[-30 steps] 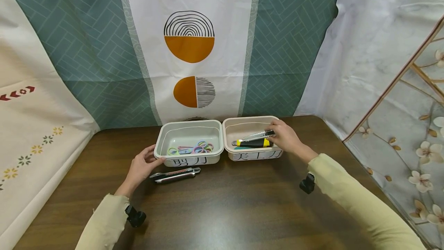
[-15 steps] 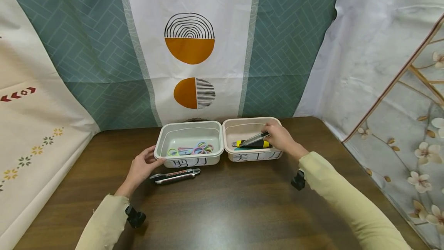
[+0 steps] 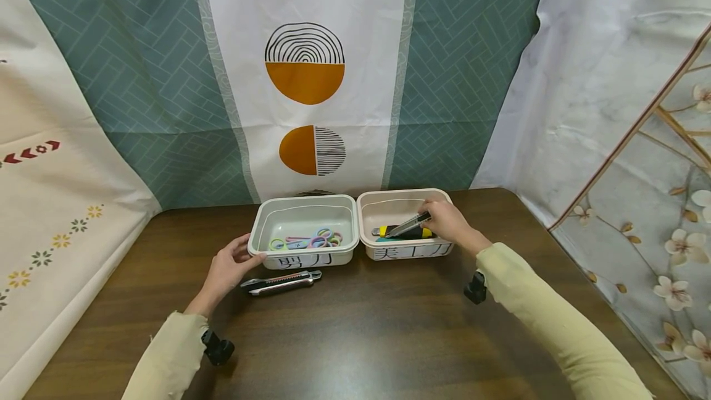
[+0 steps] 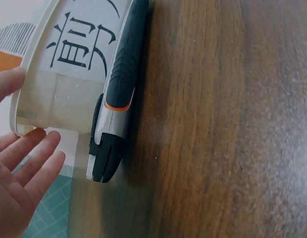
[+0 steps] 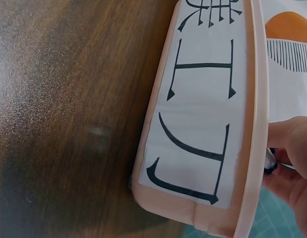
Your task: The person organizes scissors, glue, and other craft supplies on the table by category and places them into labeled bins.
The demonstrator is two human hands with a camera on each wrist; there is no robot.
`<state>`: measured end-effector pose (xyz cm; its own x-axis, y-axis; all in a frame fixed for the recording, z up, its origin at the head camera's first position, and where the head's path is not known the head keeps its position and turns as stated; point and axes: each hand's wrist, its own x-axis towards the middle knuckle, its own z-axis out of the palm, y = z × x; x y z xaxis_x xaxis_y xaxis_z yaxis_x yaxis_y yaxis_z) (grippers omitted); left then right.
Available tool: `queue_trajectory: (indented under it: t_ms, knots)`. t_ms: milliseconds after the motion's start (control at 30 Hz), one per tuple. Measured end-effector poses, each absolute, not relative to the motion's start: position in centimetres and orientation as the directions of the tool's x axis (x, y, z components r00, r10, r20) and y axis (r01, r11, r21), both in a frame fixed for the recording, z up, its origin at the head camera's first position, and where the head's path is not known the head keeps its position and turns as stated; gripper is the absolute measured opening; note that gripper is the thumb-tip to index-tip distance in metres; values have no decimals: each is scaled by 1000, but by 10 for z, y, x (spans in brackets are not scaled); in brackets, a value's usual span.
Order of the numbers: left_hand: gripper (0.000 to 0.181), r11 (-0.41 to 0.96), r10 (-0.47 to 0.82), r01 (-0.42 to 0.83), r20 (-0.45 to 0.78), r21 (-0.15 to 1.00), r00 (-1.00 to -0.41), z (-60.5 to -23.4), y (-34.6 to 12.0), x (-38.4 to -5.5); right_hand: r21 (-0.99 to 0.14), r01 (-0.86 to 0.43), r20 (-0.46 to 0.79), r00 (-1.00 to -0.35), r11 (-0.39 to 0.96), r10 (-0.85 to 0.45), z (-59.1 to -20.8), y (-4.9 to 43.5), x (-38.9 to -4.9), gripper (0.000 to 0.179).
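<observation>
In the head view, my right hand (image 3: 444,221) pinches a silver and black utility knife (image 3: 410,225) inside the pinkish bin (image 3: 441,194), tip slanting down to the left. Under it lies a yellow and black utility knife (image 3: 420,231); something teal shows beneath. My left hand (image 3: 226,271) rests at the left corner of the pale grey-green bin (image 3: 302,200), its thumb on the rim and its fairly straight fingers by the side wall. That bin holds several colourful scissors (image 3: 319,239). A black and silver utility knife (image 4: 116,99) lies on the table along its front.
Both bins stand side by side near the back edge of the brown wooden table (image 3: 355,338). White paper labels (image 5: 198,114) with black characters cover their fronts. A patterned cloth (image 3: 305,147) hangs behind, with more cloths at either side.
My right hand has moved slightly left and lower in the pinkish bin, and the held knife has tilted more steeply over the yellow and black one. My left hand stays in place.
</observation>
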<state>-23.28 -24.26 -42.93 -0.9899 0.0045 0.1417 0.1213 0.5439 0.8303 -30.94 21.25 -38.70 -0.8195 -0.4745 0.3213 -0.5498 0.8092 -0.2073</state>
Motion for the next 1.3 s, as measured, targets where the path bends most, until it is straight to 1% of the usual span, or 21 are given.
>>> queue_trajectory:
  t_ms: [300,500,667,767,867,1000,1067,1167,1300]
  knots:
    - [67,547,5,117,136,829,-991,-428,-241,-231,-245,-538,311,-831,806,-461,-389,215,-309,23]
    - [67,545,3,109,128,831,-992,-428,-241,-230,-212,-544,348,-818,812,-458,-388,212,-311,37]
    - [66,548,-4,109,133,829,-991,-429,-241,-231,-251,-500,322,-851,829,-416,-382,208,-306,48]
    - [67,549,-5,107,131,829,-991,-429,-241,-232,-272,-489,311,-860,829,-405,-380,205,-303,52]
    - [67,546,-2,107,128,831,-992,-429,-241,-233,-268,-519,336,-840,812,-426,-376,202,-300,54]
    - [68,544,2,103,121,833,-993,-428,-241,-232,-226,-586,403,-784,778,-473,-371,195,-296,54]
    - [68,546,3,99,116,832,-993,-427,-241,-232,-209,-600,422,-767,772,-483,-369,190,-293,55]
    - [68,548,9,102,116,830,-993,-428,-241,-232,-229,-613,418,-763,756,-492,-367,182,-287,58]
    - [67,543,15,112,124,832,-992,-427,-242,-232,-304,-634,383,-765,711,-518,-365,168,-280,61]
